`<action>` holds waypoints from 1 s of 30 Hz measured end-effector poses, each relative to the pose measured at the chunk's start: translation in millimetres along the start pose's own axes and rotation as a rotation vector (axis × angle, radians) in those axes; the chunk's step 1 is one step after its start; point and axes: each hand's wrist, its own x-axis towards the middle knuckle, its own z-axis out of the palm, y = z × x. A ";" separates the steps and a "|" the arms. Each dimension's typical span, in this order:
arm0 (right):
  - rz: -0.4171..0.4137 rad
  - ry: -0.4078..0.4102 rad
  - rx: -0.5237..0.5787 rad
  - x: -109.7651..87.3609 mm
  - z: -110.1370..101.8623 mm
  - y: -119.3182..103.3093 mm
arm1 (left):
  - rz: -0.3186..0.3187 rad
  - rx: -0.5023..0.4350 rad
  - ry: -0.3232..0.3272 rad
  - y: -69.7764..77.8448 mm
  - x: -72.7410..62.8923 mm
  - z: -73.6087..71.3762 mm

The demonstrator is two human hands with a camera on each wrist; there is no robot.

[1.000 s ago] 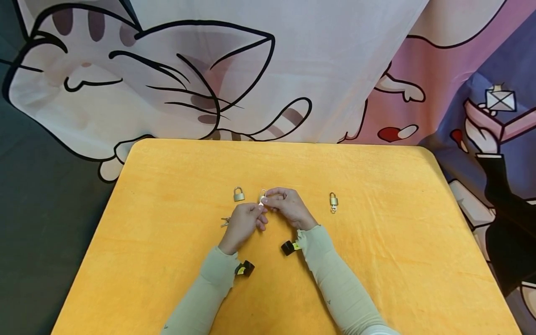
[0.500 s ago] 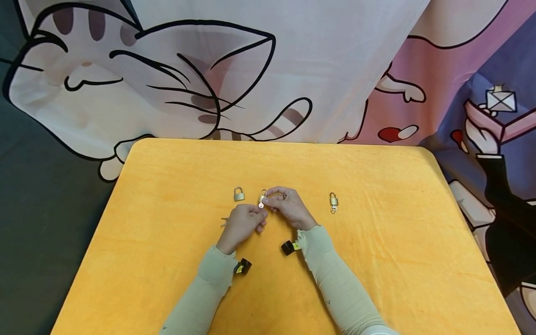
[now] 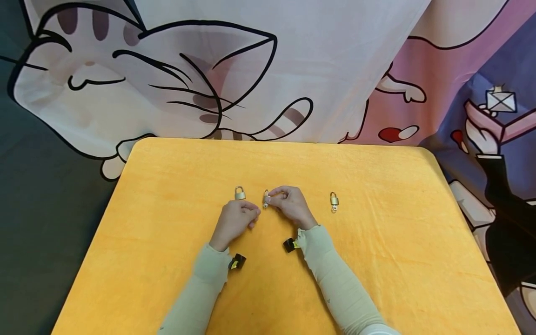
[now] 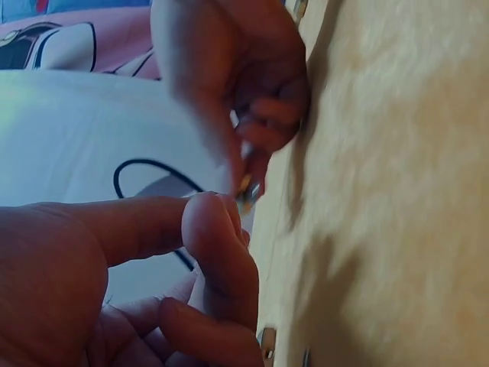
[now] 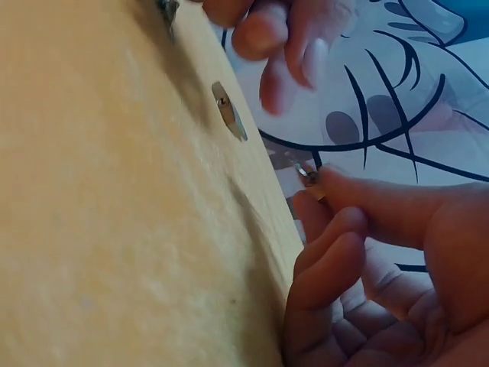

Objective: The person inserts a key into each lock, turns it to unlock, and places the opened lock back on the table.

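My right hand (image 3: 291,205) pinches a small brass padlock (image 3: 265,199) between thumb and fingertips, its shackle pointing away from me. A silvery key sticks out of the near end of that padlock; in the right wrist view the held padlock (image 5: 315,186) is mostly covered by the fingers. My left hand (image 3: 235,220) is just to the left, apart from it, fingers loosely bent and nothing seen between them. Just beyond the left hand lies another padlock (image 3: 239,195), also visible in the right wrist view as a brass padlock (image 5: 231,115).
A third padlock (image 3: 334,201) with a key in it lies to the right on the yellow table (image 3: 377,260). Loose keys (image 5: 167,9) show at the top of the right wrist view; the left hand hides them from the head. A printed cloth (image 3: 326,60) hangs behind the table.
My left hand has let go of the key at the padlock and drawn back to the left, now covering the loose keys. The right hand still holds the padlock, shifted slightly right.
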 end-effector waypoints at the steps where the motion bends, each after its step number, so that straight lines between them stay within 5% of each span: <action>1: 0.003 0.013 -0.043 -0.1 -0.5 -0.8 | -0.006 -0.001 0.009 -0.5 -0.4 -2.6; 8: 0.031 0.067 -0.271 2.0 -4.5 -10.6 | -0.036 0.053 0.078 -3.8 -5.8 -18.6; 20: 0.048 0.062 -0.324 9.5 -6.5 -16.6 | -0.032 0.297 0.223 -15.0 -6.1 -29.7; 30: -0.030 0.135 -0.550 10.1 -1.7 -15.4 | -0.035 0.380 0.222 -21.9 -8.1 -38.0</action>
